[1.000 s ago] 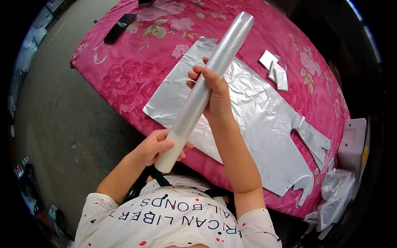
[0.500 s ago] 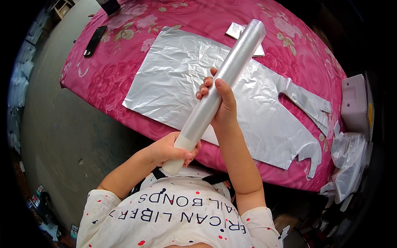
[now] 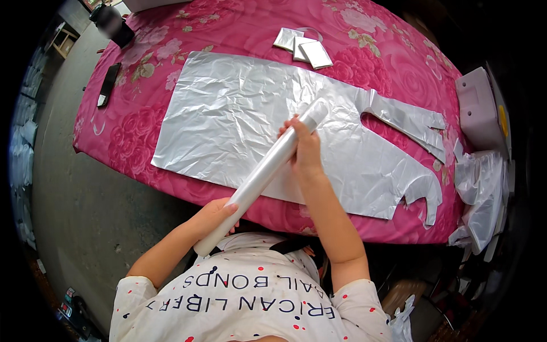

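Note:
A long roll of whitish, shiny plastic film [image 3: 259,178] slants across in front of me, its lower end near my shirt. My left hand [image 3: 216,216] is closed round its lower part. My right hand [image 3: 304,149] grips it close to the upper end. Beneath and beyond the roll, a flat, crinkled silvery plastic bag [image 3: 211,114] with cut-out handles at its right end lies on the table. I cannot tell whether it is one bag or a stack.
A pink floral cloth [image 3: 137,137] covers the table. Flat silver-white squares [image 3: 316,54] lie beyond the bag. At the far left are a black phone-like object [image 3: 109,85] and a dark cup [image 3: 117,28]. A pale bin [image 3: 481,108] and clear plastic bags [image 3: 481,188] stand at the right.
Both hands have moved the roll down and left, and its upper end has dropped toward the bag. My right hand now sits nearer that end. The view has shifted slightly.

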Available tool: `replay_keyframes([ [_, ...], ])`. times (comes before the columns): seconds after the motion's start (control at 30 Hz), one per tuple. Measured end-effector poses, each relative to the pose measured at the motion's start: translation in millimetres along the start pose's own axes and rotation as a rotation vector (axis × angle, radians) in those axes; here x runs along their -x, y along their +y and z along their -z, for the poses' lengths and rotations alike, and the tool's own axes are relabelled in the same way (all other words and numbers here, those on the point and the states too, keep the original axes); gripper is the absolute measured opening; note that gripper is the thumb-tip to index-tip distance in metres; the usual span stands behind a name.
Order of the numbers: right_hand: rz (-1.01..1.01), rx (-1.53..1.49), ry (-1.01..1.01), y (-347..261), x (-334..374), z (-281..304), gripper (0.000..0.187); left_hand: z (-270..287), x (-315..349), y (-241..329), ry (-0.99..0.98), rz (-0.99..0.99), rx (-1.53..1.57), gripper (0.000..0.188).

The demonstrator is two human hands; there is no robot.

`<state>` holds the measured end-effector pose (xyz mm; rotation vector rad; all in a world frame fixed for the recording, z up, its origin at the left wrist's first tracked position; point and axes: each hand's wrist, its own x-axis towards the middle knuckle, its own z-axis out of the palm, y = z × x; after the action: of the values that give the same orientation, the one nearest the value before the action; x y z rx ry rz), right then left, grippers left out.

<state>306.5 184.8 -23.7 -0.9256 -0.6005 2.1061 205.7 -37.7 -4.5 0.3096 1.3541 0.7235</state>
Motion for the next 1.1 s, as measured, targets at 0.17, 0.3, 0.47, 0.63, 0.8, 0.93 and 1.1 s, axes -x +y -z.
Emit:
replay_keyframes([
  [0.17, 0.281, 0.543, 0.090, -66.9, -59.8, 44.4, 0.022, 8.3, 7.6, -33.0, -0.002, 0.039, 0.020, 0.032],
  [0.3, -0.009, 0.989, -0.194, -96.2, -53.1, 40.2, 0.021, 8.0, 10.0, -42.6, 0.065, -0.055, -0.110, 0.032],
  [0.47, -0.283, 1.090, -0.382, -96.3, -42.4, 35.0, 0.021, 8.2, 11.4, -40.4, 0.055, -0.036, -0.076, 0.035],
  [0.63, -0.228, 1.104, -0.532, -89.2, -37.4, 32.9, 0.016, 10.0, 10.0, -42.9, 0.031, -0.067, -0.060, 0.035],
  [0.8, 0.015, 1.159, -0.401, -85.1, -50.9, 44.0, 0.017, 14.2, 19.1, -36.9, 0.030, -0.028, -0.099, 0.034],
  [0.93, 0.324, 1.307, -0.129, -135.5, -91.5, 76.0, 0.018, 49.0, 41.6, -54.4, -0.131, 0.085, -0.020, 0.035],
  [1.1, 0.469, 1.436, 0.060, -191.3, -111.7, 97.4, 0.017, 108.8, 68.6, -78.3, -0.340, 0.175, -0.139, 0.039],
])
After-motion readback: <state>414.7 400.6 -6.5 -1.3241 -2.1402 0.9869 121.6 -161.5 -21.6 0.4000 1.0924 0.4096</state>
